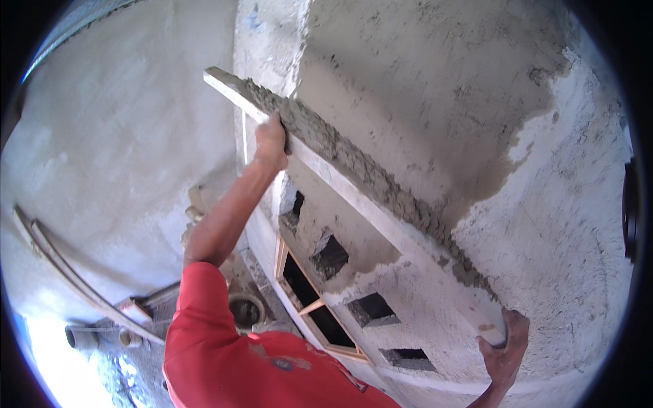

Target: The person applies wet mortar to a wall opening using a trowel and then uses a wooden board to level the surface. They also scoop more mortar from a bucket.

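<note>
A long pale straightedge board (360, 200) runs diagonally from upper left to lower right against the wall, with rough wet grey mortar (326, 143) piled along its upper side. My left hand (271, 141) grips the board near its upper end. My right hand (505, 345) is wrapped round its lower right end. Fresh smooth grey plaster (422, 88) covers the wall beyond the board, with a ragged edge against the paler, rougher surface (564, 217) to the right.
Several square openings (328, 257) and a wooden-framed opening (309, 306) are in the wall below the board. Two long planks (81, 279) lean by the left wall. Cylindrical containers (81, 338) and a round bucket (246, 313) stand low behind my left arm.
</note>
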Demonstrator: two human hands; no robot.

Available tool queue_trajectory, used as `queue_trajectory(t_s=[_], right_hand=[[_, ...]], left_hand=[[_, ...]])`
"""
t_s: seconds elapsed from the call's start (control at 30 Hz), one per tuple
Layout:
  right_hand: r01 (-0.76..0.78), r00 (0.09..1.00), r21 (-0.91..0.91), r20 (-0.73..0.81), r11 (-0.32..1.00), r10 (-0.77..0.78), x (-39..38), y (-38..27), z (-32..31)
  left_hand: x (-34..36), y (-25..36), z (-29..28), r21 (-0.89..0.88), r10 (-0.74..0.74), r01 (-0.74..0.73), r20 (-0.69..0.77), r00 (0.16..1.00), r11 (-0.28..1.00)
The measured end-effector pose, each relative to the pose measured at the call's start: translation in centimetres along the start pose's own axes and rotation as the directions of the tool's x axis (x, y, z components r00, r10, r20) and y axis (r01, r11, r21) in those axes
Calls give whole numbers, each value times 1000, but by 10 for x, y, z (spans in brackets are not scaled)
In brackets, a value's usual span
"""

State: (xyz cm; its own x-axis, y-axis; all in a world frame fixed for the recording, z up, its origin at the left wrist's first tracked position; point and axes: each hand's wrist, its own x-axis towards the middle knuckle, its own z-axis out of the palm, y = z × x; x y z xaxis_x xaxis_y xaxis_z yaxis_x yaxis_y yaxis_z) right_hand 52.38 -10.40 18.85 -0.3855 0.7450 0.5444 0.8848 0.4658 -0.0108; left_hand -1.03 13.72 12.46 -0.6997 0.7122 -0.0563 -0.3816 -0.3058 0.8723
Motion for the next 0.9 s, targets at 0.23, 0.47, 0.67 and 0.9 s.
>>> queue_trajectory(t_s=[0.23, 0.47, 0.67, 0.9], right_hand=[[-201, 945, 107, 283, 974, 164, -65, 51, -18], [-379, 843, 303, 502, 874, 191, -88, 78, -38], [-229, 921, 320, 376, 919, 99, -75, 62, -49], [28, 964, 450, 223, 893, -143, -16, -2, -34]], left_hand=[[-120, -106, -67, 77, -206, 222, -173, 963, 972], [-194, -220, -129, -104, -404, 391, -260, 877, 915], [-253, -269, -175, -269, -558, 494, -274, 784, 827], [-297, -304, -239, -485, -795, 637, -263, 547, 599]])
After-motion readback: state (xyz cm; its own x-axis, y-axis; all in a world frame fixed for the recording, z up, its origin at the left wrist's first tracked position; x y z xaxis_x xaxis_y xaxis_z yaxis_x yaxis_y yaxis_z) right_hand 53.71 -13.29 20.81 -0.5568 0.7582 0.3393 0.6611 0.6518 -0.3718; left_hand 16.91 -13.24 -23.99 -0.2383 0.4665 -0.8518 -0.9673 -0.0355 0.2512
